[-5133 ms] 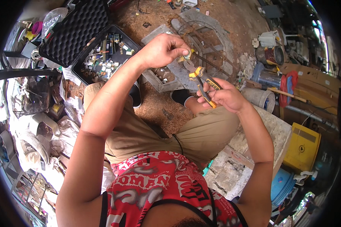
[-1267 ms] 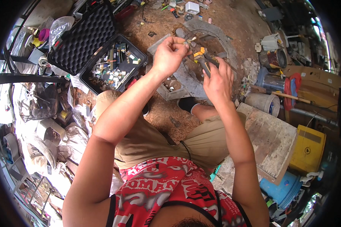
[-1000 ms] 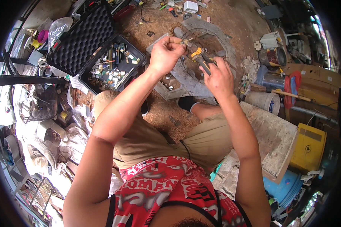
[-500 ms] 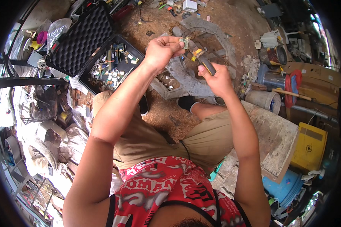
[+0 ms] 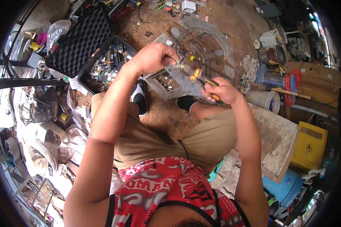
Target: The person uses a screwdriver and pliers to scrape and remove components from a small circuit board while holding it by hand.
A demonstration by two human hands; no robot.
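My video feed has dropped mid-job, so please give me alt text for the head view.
The left hand pinches a small greenish piece, and the right hand holds yellow-and-black pliers pointing toward it; whether they touch is unclear. Both are over a grey frame on brown ground, with an open black case of small parts at left.

Floor (image 5: pixel 240 19), centre: frame (image 5: pixel 228 56), before the right foot (image 5: pixel 183 103). Over frame: left hand (image 5: pixel 155 57), holding small piece (image 5: pixel 174 65); right hand (image 5: pixel 223 91), holding pliers (image 5: pixel 198 74), their head toward the left hand. Left of frame: case (image 5: pixel 125 43), lid (image 5: pixel 81 43) laid open on its left, small parts (image 5: pixel 107 72) inside. Right of frame: bucket (image 5: pixel 262 100). Behind bucket, beside the right leg: slab (image 5: pixel 271 130). Right of slab: box (image 5: pixel 308 147); tub (image 5: pixel 284 185) behind box. Right of bucket, farther forward: cardboard (image 5: pixel 314 81).
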